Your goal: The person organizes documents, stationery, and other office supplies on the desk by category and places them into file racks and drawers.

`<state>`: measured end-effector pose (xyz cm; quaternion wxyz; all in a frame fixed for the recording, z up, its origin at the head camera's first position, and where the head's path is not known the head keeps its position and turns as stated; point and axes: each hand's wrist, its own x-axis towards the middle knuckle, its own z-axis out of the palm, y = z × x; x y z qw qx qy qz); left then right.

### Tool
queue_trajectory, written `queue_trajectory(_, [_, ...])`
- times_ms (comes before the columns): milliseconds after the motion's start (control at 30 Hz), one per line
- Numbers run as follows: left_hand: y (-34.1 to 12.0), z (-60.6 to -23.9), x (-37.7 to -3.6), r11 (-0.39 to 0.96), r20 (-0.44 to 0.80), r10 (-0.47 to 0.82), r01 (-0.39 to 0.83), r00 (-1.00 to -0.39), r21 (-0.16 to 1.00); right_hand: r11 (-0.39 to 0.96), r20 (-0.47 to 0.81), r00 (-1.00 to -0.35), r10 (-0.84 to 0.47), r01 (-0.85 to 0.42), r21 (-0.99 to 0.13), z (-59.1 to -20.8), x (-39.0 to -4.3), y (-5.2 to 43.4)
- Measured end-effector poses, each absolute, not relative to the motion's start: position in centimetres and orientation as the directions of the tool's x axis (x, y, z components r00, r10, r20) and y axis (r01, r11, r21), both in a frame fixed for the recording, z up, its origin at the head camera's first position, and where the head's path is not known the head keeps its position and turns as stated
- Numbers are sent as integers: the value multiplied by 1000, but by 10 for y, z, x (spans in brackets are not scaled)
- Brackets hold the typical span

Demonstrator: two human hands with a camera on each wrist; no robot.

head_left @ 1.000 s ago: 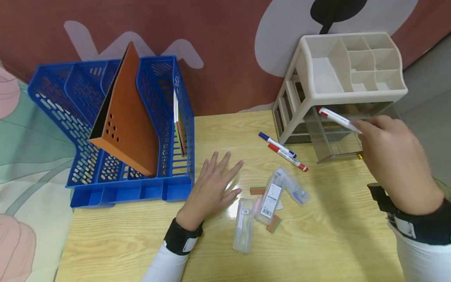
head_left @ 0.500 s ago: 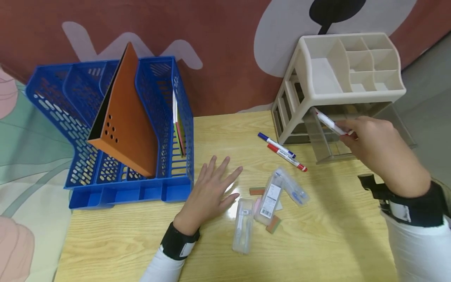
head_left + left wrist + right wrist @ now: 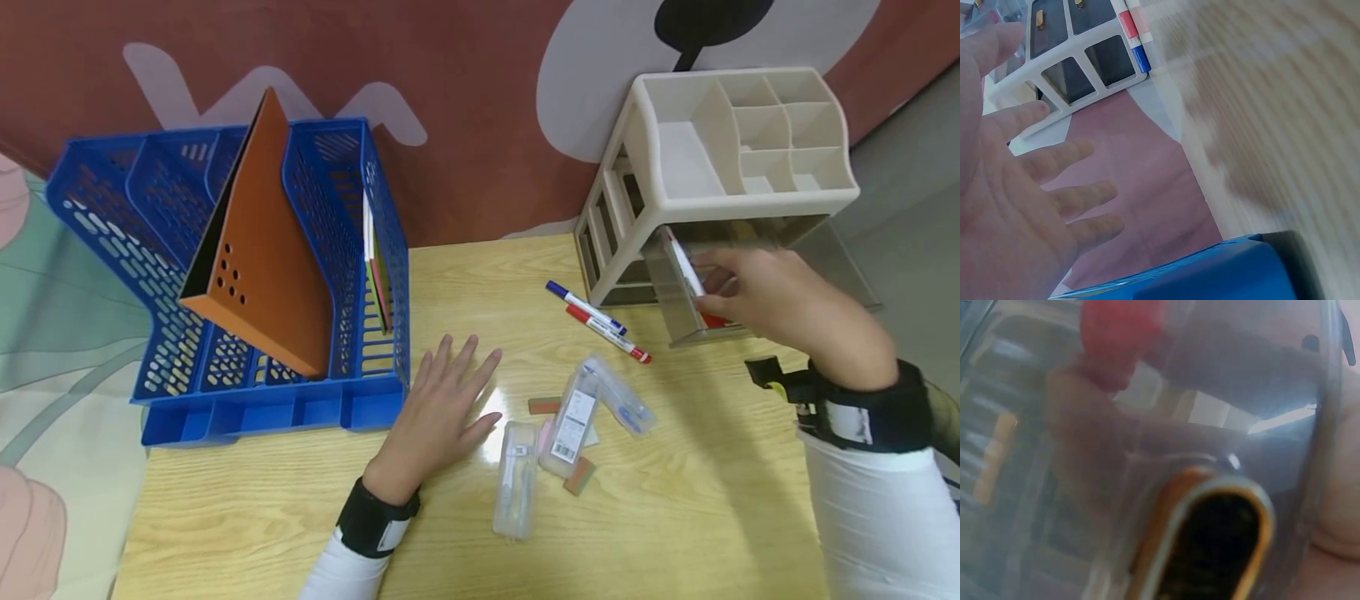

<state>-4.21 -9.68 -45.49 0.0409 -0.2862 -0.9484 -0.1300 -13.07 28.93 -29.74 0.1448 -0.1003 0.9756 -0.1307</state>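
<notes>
Lowered since a moment ago, the right hand (image 3: 772,304) now pinches the white marker with a red cap (image 3: 686,271) inside the pulled-out clear plastic drawer (image 3: 675,308) of the beige desk organiser (image 3: 645,125). Its open top compartments hold nothing. An orange folder (image 3: 255,250) stands in the blue mesh file rack (image 3: 337,208). The left hand (image 3: 442,412) rests spread on the wooden worktop (image 3: 675,517).

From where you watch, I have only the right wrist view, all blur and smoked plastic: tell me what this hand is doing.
Observer: The right hand holds a red-capped marker inside the pulled-out clear drawer of the beige organizer.
Operator: Report the other hand.
Observer: The left hand lies flat and open on the wooden table, its grip on nothing.
Operator: Name what lies loose on the table.
Observer: A blue marker and a red marker lie side by side beside the organizer.
</notes>
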Motion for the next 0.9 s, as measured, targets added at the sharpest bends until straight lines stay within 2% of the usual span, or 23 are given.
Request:
queue_trajectory(533, [-101, -458, -36, 809, 128, 522, 537, -844, 239, 934, -299, -916, -269, -172, -313, -299, -140, 282])
queue_trajectory(900, [-106, -460, -32, 815, 136, 505, 523, -852, 249, 925, -181, -943, -281, -215, -313, -297, -119, 278])
